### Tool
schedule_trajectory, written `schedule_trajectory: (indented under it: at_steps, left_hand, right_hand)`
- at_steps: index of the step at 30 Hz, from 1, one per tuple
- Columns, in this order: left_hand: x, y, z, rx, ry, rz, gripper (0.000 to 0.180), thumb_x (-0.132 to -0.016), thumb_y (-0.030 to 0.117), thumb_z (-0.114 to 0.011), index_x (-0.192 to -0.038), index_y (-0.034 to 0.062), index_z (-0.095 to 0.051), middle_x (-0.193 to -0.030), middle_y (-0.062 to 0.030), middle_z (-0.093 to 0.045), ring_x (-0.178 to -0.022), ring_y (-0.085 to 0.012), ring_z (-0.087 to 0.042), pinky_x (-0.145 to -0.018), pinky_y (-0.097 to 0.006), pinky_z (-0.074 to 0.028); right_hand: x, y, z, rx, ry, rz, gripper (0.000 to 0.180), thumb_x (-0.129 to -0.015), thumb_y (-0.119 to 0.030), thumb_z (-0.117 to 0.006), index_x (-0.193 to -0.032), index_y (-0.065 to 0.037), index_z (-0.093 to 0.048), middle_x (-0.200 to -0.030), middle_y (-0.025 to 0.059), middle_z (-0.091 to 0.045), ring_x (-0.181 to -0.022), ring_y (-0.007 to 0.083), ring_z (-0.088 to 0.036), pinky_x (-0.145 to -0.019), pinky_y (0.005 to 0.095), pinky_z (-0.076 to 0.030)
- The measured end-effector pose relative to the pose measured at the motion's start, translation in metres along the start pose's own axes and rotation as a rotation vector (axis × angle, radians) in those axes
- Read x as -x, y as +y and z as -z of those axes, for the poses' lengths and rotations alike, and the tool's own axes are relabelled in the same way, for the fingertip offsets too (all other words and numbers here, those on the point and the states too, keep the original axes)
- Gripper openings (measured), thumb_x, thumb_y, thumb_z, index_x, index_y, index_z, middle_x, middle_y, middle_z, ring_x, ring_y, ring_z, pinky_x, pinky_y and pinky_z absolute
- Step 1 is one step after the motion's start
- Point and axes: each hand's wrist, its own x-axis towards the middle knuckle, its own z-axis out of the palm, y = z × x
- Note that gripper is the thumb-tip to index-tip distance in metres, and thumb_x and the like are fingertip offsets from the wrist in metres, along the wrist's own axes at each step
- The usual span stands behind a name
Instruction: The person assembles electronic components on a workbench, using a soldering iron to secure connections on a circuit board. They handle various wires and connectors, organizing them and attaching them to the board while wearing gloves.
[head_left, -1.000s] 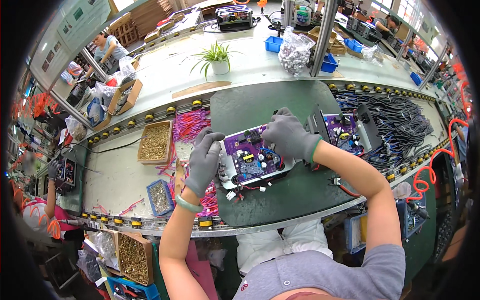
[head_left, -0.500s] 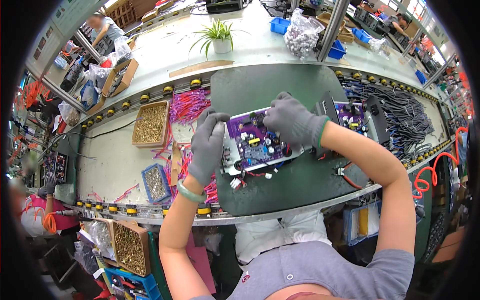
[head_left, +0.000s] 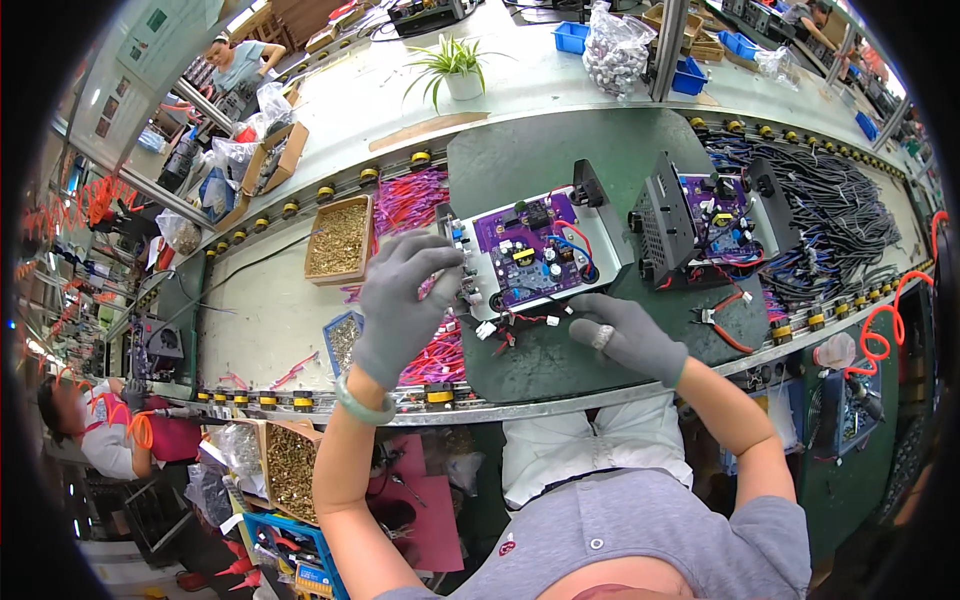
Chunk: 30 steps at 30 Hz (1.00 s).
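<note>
A metal chassis [head_left: 548,297] with a purple circuit board [head_left: 497,235] lies on the green mat in front of me. My left hand [head_left: 402,310], in a grey glove, is at its left end beside the connectors; thumb and fingers are bent but apart, with nothing visible between them. Short wires with white plugs [head_left: 487,329] hang from the near side. By the near right corner is my right hand [head_left: 635,343], also gloved, a ring over one finger. Its fingers stretch toward the chassis edge and hold nothing; whether they touch it I cannot tell.
To the right stands a second chassis [head_left: 662,222] with a similar board, and red-handled pliers [head_left: 722,328] lie nearby. Black cables [head_left: 835,215] are heaped farther right. At left are a box of brass-coloured parts [head_left: 338,240], pink wires [head_left: 408,200] and a blue tray [head_left: 343,338].
My right hand has come off the board's far right part and down toward the near edge, its fingers now extended. My left hand has loosened from the left end. The whole view has shifted.
</note>
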Motion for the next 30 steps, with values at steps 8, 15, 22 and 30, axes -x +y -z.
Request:
schedule_trajectory:
  at_steps: [8,15,22,30]
  left_hand:
    - [-0.001,0.035,-0.050,-0.458,-0.395,-0.230,0.035,-0.068,0.031,-0.080,-0.100,0.0178,-0.073,-0.132,-0.0068,-0.060,-0.135,-0.0316,-0.045,-0.118,-0.057,-0.022]
    - [0.009,0.013,-0.021,0.184,-0.130,0.116,0.018,-0.090,0.019,-0.062,-0.086,0.0035,-0.068,-0.117,-0.0120,-0.064,-0.115,-0.0304,-0.059,-0.102,-0.041,-0.043]
    - [-0.015,-0.006,-0.015,0.232,-0.117,0.058,0.036,-0.098,0.028,-0.051,-0.095,0.0014,-0.075,-0.127,-0.0175,-0.062,-0.120,-0.0316,-0.056,-0.103,-0.041,-0.042]
    - [-0.057,-0.069,-0.057,0.101,-0.337,0.358,0.038,-0.094,0.036,-0.053,-0.100,0.0072,-0.077,-0.124,-0.0201,-0.064,-0.125,-0.0338,-0.052,-0.104,-0.043,-0.042]
  right_hand:
    - [-0.023,0.002,-0.045,-0.372,-0.063,0.163,0.023,-0.098,-0.025,-0.063,-0.100,-0.002,-0.067,-0.077,0.0008,-0.062,-0.066,0.0086,-0.054,-0.061,0.0284,-0.047]
    - [-0.019,-0.029,-0.023,-0.277,0.004,0.531,0.022,-0.093,-0.014,-0.067,-0.113,-0.005,-0.067,-0.091,0.0108,-0.071,-0.081,0.0135,-0.067,-0.075,0.0286,-0.053]
    - [-0.032,-0.029,-0.039,0.200,0.190,0.777,0.026,-0.087,-0.014,-0.072,-0.112,-0.011,-0.068,-0.099,0.0087,-0.068,-0.080,0.0269,-0.069,-0.073,0.0358,-0.055]
    - [-0.069,-0.049,-0.069,0.217,0.367,0.670,0.038,-0.084,-0.014,-0.072,-0.121,-0.012,-0.061,-0.100,0.0129,-0.066,-0.084,0.0312,-0.068,-0.071,0.0406,-0.055]
